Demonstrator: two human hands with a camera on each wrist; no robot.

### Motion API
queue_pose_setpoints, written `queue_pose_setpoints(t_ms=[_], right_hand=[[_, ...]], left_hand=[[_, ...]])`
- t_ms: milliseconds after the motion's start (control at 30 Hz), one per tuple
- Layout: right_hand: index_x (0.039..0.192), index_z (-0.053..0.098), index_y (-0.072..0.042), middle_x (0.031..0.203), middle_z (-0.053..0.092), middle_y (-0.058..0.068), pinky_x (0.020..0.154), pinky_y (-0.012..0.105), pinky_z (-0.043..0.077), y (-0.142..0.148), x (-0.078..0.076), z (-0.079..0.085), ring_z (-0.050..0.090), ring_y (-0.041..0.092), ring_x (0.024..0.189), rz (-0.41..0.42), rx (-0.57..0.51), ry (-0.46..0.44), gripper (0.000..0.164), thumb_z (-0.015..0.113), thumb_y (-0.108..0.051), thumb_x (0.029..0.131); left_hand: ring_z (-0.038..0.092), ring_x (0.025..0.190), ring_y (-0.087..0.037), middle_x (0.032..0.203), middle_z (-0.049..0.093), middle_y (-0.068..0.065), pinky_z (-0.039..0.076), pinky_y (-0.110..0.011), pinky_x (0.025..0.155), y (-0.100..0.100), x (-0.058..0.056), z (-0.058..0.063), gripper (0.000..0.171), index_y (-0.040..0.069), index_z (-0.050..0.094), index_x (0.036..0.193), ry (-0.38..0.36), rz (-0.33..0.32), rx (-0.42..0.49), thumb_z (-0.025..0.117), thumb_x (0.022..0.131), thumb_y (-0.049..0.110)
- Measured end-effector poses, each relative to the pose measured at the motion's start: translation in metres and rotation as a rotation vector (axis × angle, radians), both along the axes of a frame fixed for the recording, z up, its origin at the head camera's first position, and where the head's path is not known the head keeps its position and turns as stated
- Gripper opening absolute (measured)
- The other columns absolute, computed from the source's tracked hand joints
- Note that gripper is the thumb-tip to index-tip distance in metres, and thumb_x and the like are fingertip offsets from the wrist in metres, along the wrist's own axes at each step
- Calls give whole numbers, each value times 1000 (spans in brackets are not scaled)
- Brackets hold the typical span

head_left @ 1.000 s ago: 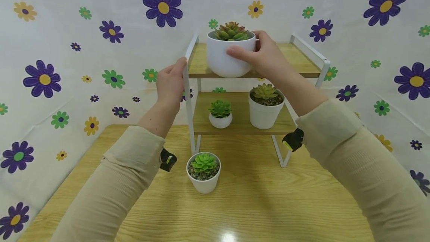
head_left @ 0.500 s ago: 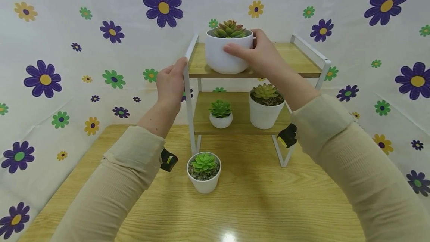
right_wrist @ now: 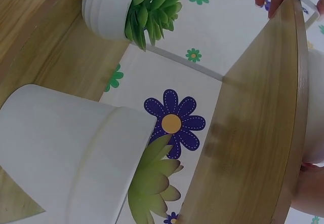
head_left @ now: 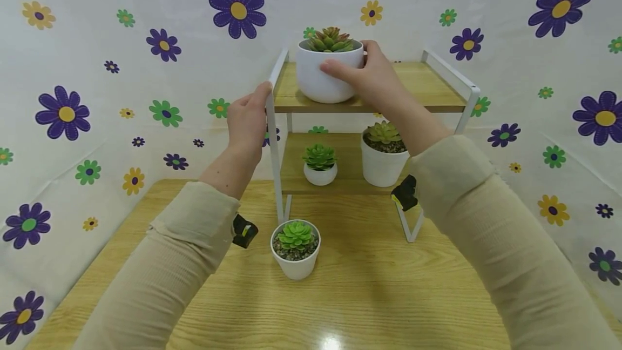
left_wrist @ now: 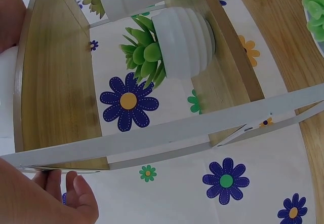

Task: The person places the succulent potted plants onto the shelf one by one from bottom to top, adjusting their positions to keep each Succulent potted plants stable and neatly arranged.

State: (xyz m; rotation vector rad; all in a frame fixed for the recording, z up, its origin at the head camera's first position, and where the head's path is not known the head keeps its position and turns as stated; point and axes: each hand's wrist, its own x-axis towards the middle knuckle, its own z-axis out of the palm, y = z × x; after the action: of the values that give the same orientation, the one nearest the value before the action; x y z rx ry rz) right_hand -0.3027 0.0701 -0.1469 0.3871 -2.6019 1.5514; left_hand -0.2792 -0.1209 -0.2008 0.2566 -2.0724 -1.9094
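Observation:
My right hand (head_left: 379, 77) grips the right side of a round white succulent pot (head_left: 325, 77), thumb across its front. A reddish-green succulent (head_left: 330, 40) shows above the rim. The pot overlaps the front left part of the top board (head_left: 413, 85) of a two-tier plant shelf (head_left: 369, 108). My left hand (head_left: 247, 120) holds the shelf's front left corner by its white metal frame (head_left: 273, 155). In the left wrist view, fingers (left_wrist: 83, 196) curl behind that frame. The right wrist view shows only slivers of the gripped pot (right_wrist: 315, 107) and my right hand (right_wrist: 309, 191).
On the lower board stand a small ribbed white pot with a green succulent (head_left: 319, 158) and a larger tapered white pot (head_left: 381, 161). Another potted succulent (head_left: 296, 253) is on the wooden table (head_left: 340, 307) before the shelf's left leg. A flower-patterned sheet (head_left: 112, 139) hangs behind.
My right hand and the white succulent pot have shifted slightly left and back over the top board. My left hand keeps its place on the frame.

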Motion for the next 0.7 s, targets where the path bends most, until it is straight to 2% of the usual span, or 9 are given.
queue_pose_setpoints(t_ms=[200,433,700], right_hand=[[146,17,-14,144,36,7,105,31,37,-5,-4,0,42,16,127,-15,0,-6,86,63,-48,82],[145,18,-14,143,37,6,106,29,36,-10,-8,1,42,14,126,-27,13,-5,87,64,-50,81],[147,14,-15,145,35,6,106,29,35,-12,-8,0,41,14,127,-29,12,-16,89,63,-50,81]], left_hand=[[42,107,-13,101,52,1,37,-34,95,-2,-1,-1,38,13,53,71,-3,4,-2,47,91,45],[43,103,-12,93,51,2,38,-33,91,0,-1,-1,40,14,49,66,6,4,1,47,91,44],[44,100,-12,92,52,2,39,-32,89,0,-1,-1,40,14,48,64,6,5,6,48,90,43]])
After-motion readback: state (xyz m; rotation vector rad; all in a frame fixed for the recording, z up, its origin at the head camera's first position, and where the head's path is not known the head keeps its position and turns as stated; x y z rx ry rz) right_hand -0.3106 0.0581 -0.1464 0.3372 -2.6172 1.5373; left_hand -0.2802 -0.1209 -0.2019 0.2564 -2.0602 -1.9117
